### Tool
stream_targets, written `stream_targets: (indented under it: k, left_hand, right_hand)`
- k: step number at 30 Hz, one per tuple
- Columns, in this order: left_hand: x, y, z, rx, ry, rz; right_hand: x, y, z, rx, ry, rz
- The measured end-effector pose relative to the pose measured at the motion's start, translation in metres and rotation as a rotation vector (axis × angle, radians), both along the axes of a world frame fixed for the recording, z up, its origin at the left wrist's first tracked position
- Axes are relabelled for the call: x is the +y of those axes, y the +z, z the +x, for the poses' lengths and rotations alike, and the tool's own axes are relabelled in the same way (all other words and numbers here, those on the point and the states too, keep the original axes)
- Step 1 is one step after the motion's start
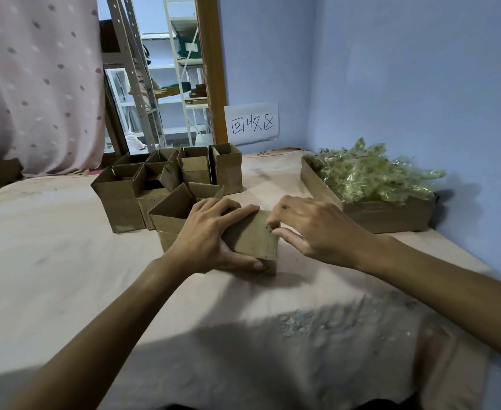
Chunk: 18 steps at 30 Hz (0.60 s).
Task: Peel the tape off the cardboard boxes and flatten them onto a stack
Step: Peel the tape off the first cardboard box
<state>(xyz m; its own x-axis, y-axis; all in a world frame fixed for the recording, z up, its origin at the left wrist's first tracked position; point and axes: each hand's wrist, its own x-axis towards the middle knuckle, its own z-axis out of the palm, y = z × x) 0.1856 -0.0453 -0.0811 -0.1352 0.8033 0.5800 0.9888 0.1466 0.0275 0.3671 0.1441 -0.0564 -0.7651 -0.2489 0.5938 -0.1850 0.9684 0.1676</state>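
**Tape may tear short, or the box may shift, while its edge is being picked**

The left hand is holding the cardboard box down on the bed. Its fingers are lying spread over the top panel and its thumb is pressing against the near face. The right hand is working at the box's upper right edge, with forefinger and thumb curled close together as if pinching a tape end. The tape there is too faint to make out, so I cannot tell whether anything is actually caught between them.

The likeliest trouble, I judge, is the strip tearing. If only a sliver is being nipped, a quick pull could snap it and leave most of it stuck, or strip the paper face off the cardboard. A pull away from the box could also drag it out from under the left hand, since the soft bedding is giving it little grip. Pressing harder to prevent that could crush the panel before the tape is off.

Just behind the box, a cluster of open boxes is standing close enough for a sliding box or a swinging elbow to knock them. To the right of the box, a shallow carton is holding a heap of crumpled tape, and a loose sticky strip could cling to the fingers instead of dropping in.
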Motion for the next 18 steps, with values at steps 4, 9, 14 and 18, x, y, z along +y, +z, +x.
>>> stream_targets:
  k: [4,9,14,18]
  left_hand:
    - [-0.0013,-0.0029,0.0012,0.003,-0.01,0.031]
    - [-0.0018,-0.003,0.0046,0.02,-0.003,0.009]
    - [-0.0014,-0.0033,0.0059,0.028,0.003,0.006]
    - [0.0015,-0.0027,0.0076,0.047,0.001,0.002]
  right_hand:
    - [0.0014,-0.0051,-0.0025,0.038,-0.035,0.018]
    - [0.0006,-0.0033,-0.0081,0.106,-0.01,0.098]
    - [0.0034,0.0023,-0.0064,0.117,0.032,0.152]
    - [0.0023,0.003,-0.0029,0.091,0.015,0.192]
